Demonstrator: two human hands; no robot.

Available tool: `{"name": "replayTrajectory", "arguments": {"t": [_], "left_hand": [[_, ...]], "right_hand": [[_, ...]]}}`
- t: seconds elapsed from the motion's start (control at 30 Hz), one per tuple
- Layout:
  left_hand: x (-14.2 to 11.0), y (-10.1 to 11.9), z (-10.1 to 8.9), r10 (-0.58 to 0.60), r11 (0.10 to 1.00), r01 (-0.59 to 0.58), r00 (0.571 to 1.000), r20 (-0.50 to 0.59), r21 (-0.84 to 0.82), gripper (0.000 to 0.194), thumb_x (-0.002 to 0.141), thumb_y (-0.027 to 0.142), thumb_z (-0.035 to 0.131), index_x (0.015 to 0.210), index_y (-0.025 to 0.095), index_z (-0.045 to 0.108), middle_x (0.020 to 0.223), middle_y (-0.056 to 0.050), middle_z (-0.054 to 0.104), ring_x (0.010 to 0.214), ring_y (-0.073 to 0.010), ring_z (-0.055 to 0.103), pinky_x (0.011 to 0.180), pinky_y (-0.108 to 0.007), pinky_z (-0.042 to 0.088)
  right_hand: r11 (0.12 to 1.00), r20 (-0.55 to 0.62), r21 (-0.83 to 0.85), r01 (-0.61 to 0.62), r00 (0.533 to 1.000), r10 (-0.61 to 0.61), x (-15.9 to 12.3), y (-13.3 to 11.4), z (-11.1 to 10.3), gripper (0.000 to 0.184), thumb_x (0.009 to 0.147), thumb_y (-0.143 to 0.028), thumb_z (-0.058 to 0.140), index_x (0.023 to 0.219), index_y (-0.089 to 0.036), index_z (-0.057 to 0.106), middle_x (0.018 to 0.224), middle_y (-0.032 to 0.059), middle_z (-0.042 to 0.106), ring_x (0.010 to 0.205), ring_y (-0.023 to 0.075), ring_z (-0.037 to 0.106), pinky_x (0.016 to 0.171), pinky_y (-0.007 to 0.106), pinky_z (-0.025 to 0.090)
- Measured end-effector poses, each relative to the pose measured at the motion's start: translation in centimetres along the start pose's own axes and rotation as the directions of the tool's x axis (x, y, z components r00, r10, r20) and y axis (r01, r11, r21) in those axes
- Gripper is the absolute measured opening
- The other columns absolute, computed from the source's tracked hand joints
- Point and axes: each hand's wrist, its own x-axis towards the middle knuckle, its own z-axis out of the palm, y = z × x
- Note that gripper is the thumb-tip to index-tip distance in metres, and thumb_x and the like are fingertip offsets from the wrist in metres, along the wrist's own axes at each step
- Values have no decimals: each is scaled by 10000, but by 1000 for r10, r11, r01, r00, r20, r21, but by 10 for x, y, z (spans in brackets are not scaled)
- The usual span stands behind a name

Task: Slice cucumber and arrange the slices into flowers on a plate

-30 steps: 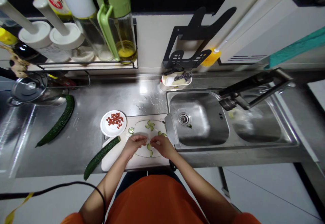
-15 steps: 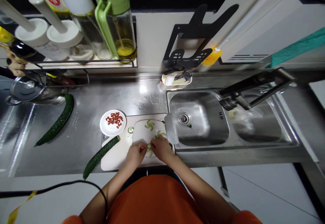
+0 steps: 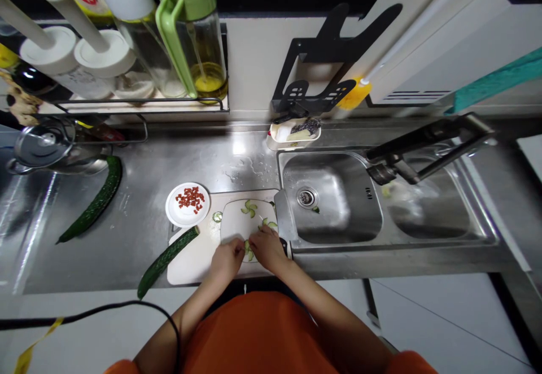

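Note:
A white plate (image 3: 237,222) lies on a pale cutting board (image 3: 190,261) at the counter's front edge. Curved cucumber slices (image 3: 249,208) are laid on the plate in small fans. My left hand (image 3: 227,258) and my right hand (image 3: 267,247) meet over the plate's near rim, fingers pinched around the nearest cucumber slices (image 3: 248,248). A cut cucumber (image 3: 166,259) lies diagonally across the board's left end. A single round slice (image 3: 217,216) rests on the board beside the plate.
A small white dish of red berries (image 3: 188,203) sits left of the plate. A whole cucumber (image 3: 91,207) lies on the steel counter. The sink (image 3: 334,199) with its tap (image 3: 423,148) is right of the board. Bottles stand on a rack (image 3: 139,103) behind; a black cable (image 3: 84,312) runs below.
Both hands have moved toward me, from the plate's middle to its near rim, and stay pinched at the nearest slices.

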Motion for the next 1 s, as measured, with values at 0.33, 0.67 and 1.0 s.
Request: {"name": "replayTrajectory", "arguments": {"t": [0.33,0.67,1.0], "left_hand": [[-3,4,4,24,990,-23,1000,-8,142,144,841,205,494,842,215,638,785,-19,649,717,-128,569,650,-221,348],[-7,1,8,81,978,-63,993,-85,199,144,869,224,484,859,211,628,908,-38,580,798,-130,553,697,-222,385],[-7,-3,4,170,967,-151,982,-80,204,190,871,216,475,832,213,660,855,-41,601,815,-141,582,731,-234,422]], "right_hand": [[996,-56,-66,55,997,-58,-3,3,13,215,885,-150,454,844,-189,661,876,73,669,1074,246,474,824,353,331],[993,-101,-94,77,991,-86,-6,4,19,176,878,-143,475,851,-190,643,899,60,643,1054,257,461,793,358,326],[991,-101,-104,89,990,-100,-8,4,20,175,876,-147,482,839,-187,648,880,66,647,1031,245,469,789,347,325]]}}
